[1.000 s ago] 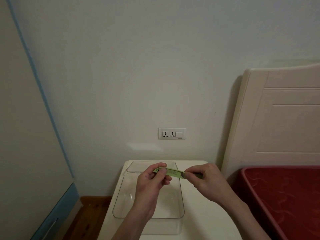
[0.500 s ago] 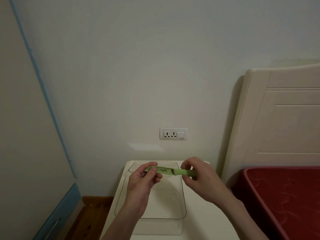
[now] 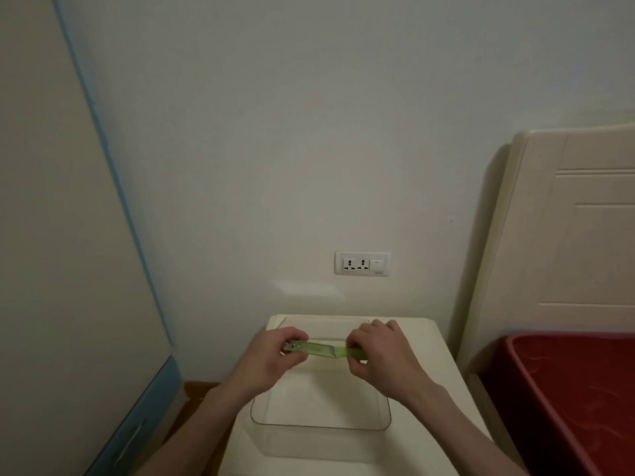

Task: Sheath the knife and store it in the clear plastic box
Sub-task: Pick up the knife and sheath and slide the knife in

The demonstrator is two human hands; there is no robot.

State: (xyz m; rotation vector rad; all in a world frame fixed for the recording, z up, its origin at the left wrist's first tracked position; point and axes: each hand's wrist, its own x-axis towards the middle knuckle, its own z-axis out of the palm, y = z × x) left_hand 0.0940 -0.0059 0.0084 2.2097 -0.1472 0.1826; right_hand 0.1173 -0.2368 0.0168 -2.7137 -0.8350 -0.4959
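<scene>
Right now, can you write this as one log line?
left hand: holds sheath | right hand: holds knife | both above clear box | step: sheathing

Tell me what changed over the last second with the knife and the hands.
The left hand and right hand have drawn apart along the green knife, so more of its sheathed length shows between them. The hands and knife also sit farther back over the clear plastic box. Both hands still grip the knife ends; the box stays on the white cabinet.
</scene>
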